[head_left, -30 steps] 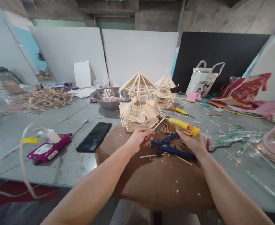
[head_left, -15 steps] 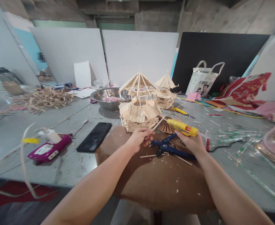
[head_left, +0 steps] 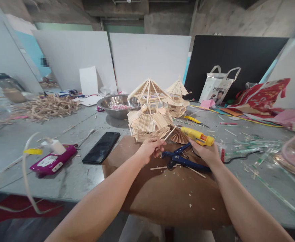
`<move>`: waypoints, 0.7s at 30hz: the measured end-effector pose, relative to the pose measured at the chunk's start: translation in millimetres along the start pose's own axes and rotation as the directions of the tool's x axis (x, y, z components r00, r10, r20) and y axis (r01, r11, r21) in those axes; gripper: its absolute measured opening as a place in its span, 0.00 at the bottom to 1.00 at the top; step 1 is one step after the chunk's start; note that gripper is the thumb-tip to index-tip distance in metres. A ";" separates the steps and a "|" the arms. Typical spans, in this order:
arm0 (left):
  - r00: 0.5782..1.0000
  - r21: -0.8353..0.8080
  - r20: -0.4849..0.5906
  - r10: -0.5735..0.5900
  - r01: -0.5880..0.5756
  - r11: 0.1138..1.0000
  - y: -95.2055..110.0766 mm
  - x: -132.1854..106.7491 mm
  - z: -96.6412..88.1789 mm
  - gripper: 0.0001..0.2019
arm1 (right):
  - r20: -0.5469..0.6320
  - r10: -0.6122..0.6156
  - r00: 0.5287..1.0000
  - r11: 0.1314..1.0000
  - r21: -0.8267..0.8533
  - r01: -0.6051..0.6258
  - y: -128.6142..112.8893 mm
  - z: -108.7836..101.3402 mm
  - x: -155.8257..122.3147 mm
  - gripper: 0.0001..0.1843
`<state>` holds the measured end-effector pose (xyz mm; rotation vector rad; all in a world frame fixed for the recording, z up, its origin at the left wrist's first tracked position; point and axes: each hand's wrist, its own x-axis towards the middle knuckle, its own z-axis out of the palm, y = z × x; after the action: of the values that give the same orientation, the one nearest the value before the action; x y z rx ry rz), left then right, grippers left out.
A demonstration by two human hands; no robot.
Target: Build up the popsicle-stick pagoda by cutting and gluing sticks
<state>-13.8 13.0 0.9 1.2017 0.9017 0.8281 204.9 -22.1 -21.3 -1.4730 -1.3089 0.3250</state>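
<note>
Between the fingertips of my left hand point(head_left: 151, 149) is a thin wooden stick point(head_left: 170, 132), slanting up to the right. My right hand point(head_left: 206, 153) is wrapped round a yellow hot glue gun point(head_left: 197, 135), its nozzle pointing left, close to the stick's upper end. Just behind my left hand stands a wooden stick pavilion model point(head_left: 150, 121) with an open-ribbed roof. A blue cutter tool point(head_left: 185, 159) lies on the brown board point(head_left: 172, 195) between my hands, with loose sticks beside it. A pleated brown paper fan point(head_left: 179, 137) sits beyond the cutter.
A second stick pavilion point(head_left: 178, 101) and a steel bowl point(head_left: 119, 114) stand behind. At left are a black phone point(head_left: 101, 148), a purple power strip point(head_left: 54, 159) with cables, and a stick pile point(head_left: 50, 107). A yellow utility knife point(head_left: 194, 119) and plastic wrappers point(head_left: 260, 148) lie at right.
The glue gun in my right hand has shifted slightly to the right, its nozzle a little farther from the stick's tip. My left hand and the stick stay nearly still.
</note>
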 end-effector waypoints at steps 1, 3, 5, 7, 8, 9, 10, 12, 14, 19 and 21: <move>1.000 0.002 0.000 -0.003 0.003 1.000 0.1 0.0 -0.1 0.13 | -0.006 0.000 1.000 1.000 -0.009 0.000 -0.6 -0.3 -0.1 0.19; 1.000 0.005 0.002 -0.007 0.007 1.000 0.5 -0.1 -0.1 0.13 | -0.011 -0.002 1.000 1.000 -0.009 0.002 -1.4 -0.3 -0.3 0.18; 1.000 0.009 0.001 -0.009 0.009 1.000 0.7 -0.1 -0.1 0.13 | -0.007 0.000 1.000 1.000 -0.003 0.000 -1.3 0.1 -0.7 0.17; 1.000 0.013 -0.001 -0.009 0.009 1.000 0.9 -0.1 0.0 0.13 | 0.008 0.001 1.000 1.000 -0.009 -0.001 -1.3 0.5 -1.3 0.17; 1.000 0.013 -0.001 -0.009 0.009 1.000 0.9 -0.1 0.0 0.13 | 0.015 -0.004 1.000 1.000 -0.016 0.004 -1.9 0.6 -1.7 0.16; 1.000 0.013 0.000 -0.008 0.008 1.000 0.9 -0.1 0.0 0.13 | 0.022 -0.013 1.000 1.000 -0.024 0.013 -3.0 0.6 -2.2 0.16; 1.000 0.012 0.001 -0.009 0.009 1.000 1.0 -0.1 0.0 0.13 | 0.031 -0.023 0.999 0.999 -0.032 0.024 -4.7 0.4 -2.8 0.15; 1.000 0.011 -0.001 -0.013 0.013 1.000 1.2 -0.1 0.0 0.13 | 0.043 -0.046 0.998 0.998 -0.046 0.048 -9.5 -0.3 -4.2 0.13; 1.000 0.010 -0.004 -0.018 0.018 1.000 1.3 0.0 -0.2 0.13 | 0.050 -0.061 0.997 0.997 -0.054 0.064 -14.6 -0.8 -5.7 0.13; 1.000 -0.003 0.003 -0.019 0.019 1.000 1.3 -0.1 -0.4 0.13 | 0.065 -0.109 0.992 0.992 -0.048 0.112 -16.8 1.0 -8.4 0.16; 1.000 -0.008 0.004 -0.016 0.016 1.000 1.3 -0.2 -0.3 0.13 | 0.069 -0.126 0.990 0.990 -0.059 0.130 -13.7 2.7 -8.7 0.16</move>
<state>-14.2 13.1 2.2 1.1874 0.9034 0.8155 192.4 -30.6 -14.7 -1.4329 -1.4708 0.2513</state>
